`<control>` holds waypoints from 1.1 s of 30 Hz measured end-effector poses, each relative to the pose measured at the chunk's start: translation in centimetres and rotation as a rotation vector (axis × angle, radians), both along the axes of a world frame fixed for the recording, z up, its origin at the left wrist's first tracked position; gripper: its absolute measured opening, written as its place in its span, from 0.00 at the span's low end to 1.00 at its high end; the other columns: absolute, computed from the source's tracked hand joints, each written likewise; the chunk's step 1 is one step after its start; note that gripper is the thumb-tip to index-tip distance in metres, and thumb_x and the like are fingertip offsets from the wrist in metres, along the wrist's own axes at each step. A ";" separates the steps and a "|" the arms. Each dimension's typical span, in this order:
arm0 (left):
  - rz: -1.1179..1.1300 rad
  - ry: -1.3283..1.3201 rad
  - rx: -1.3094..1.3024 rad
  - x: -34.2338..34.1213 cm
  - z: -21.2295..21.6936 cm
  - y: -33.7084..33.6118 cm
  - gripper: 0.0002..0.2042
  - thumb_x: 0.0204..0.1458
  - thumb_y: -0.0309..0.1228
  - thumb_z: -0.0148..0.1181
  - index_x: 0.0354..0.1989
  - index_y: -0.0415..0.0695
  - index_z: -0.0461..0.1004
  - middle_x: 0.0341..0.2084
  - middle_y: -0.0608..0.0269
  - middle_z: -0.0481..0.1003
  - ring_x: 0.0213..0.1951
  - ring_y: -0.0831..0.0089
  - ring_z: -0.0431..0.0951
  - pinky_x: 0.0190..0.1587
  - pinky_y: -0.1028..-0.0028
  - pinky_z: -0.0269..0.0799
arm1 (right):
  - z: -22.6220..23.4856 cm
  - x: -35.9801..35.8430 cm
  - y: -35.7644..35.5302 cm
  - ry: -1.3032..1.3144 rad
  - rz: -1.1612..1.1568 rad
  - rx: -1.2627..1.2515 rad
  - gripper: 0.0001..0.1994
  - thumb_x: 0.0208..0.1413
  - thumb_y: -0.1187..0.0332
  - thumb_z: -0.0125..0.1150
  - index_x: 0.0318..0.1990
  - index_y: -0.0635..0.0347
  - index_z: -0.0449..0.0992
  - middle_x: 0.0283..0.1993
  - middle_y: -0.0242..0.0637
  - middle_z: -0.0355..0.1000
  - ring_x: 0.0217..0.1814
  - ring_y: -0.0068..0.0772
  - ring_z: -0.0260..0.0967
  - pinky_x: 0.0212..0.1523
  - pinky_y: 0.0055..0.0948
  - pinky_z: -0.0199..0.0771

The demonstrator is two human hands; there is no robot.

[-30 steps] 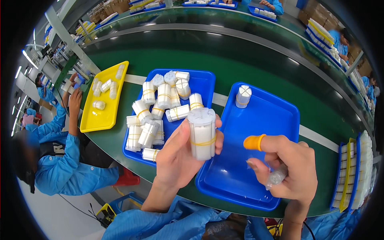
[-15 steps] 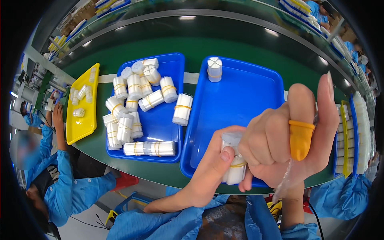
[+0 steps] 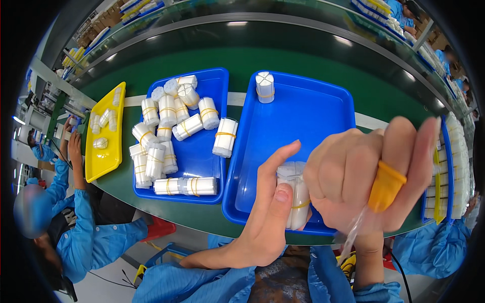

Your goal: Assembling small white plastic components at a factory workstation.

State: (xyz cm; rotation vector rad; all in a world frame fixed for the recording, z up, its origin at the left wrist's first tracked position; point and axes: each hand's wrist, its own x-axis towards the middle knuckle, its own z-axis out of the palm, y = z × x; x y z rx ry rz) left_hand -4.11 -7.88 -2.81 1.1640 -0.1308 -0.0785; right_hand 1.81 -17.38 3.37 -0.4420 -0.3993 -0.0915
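Low over the front of the right blue tray (image 3: 303, 101), my left hand (image 3: 265, 217) grips a bundle of white tubes (image 3: 299, 202) with a yellow rubber band round it. Its thumb presses on the bundle's side and the index finger points up. Close beside it on the right is my right hand (image 3: 358, 177), fingers curled, with an orange finger cot (image 3: 386, 187) on one finger. A strip of clear plastic film (image 3: 352, 233) hangs below this fist, its upper part hidden by the palm. At the tray's far left corner one banded bundle (image 3: 265, 87) stands upright.
To the left, another blue tray (image 3: 202, 166) holds many similar bundles, standing and lying. Farther left, a yellow tray (image 3: 103, 159) carries several more near a co-worker in blue (image 3: 76, 237). Stacked trays (image 3: 449, 166) of white pieces stand at the right edge.
My left index finger has lifted away from the bundle and straightened. The right hand has moved slightly right, and its orange-tipped finger has turned.
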 end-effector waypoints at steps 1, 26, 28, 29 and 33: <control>0.063 -0.035 0.034 0.0 0.0 -0.2 0.26 0.68 0.42 0.33 0.69 0.43 0.43 0.42 0.56 0.66 0.37 0.76 0.67 0.39 0.76 0.64 | 0.1 0.0 0.2 0.015 -0.014 -0.030 0.24 0.69 0.48 0.17 0.25 0.48 0.53 0.08 0.29 0.54 0.06 0.20 0.39 0.08 0.22 0.42; 0.069 -0.184 0.177 1.5 0.3 1.1 0.24 0.66 0.38 0.40 0.65 0.39 0.44 0.34 0.57 0.67 0.28 0.76 0.67 0.32 0.74 0.65 | 1.9 2.7 -0.8 0.184 0.152 -0.166 0.21 0.70 0.52 0.33 0.22 0.49 0.52 0.12 0.26 0.44 0.09 0.17 0.37 0.12 0.23 0.37; 0.105 -0.018 -0.046 2.3 1.3 1.5 0.30 0.66 0.43 0.41 0.67 0.41 0.38 0.37 0.53 0.68 0.30 0.73 0.70 0.36 0.71 0.69 | 0.8 3.4 -1.9 0.032 0.206 -0.190 0.22 0.68 0.49 0.37 0.24 0.50 0.59 0.19 0.28 0.57 0.12 0.14 0.42 0.14 0.20 0.40; 0.087 -0.011 -0.040 2.5 1.1 2.3 0.33 0.66 0.47 0.40 0.68 0.43 0.33 0.40 0.50 0.68 0.33 0.68 0.73 0.40 0.68 0.71 | 0.4 3.3 -1.7 -0.137 -0.058 -0.576 0.20 0.63 0.46 0.46 0.29 0.52 0.65 0.26 0.32 0.61 0.15 0.14 0.45 0.16 0.18 0.43; 0.114 0.070 -0.100 2.3 1.8 4.3 0.28 0.66 0.47 0.38 0.69 0.46 0.46 0.52 0.52 0.66 0.53 0.63 0.70 0.54 0.62 0.68 | 0.4 3.7 -2.2 -0.841 -0.341 -1.482 0.43 0.25 0.48 0.82 0.53 0.59 0.73 0.52 0.41 0.68 0.40 0.27 0.70 0.23 0.22 0.60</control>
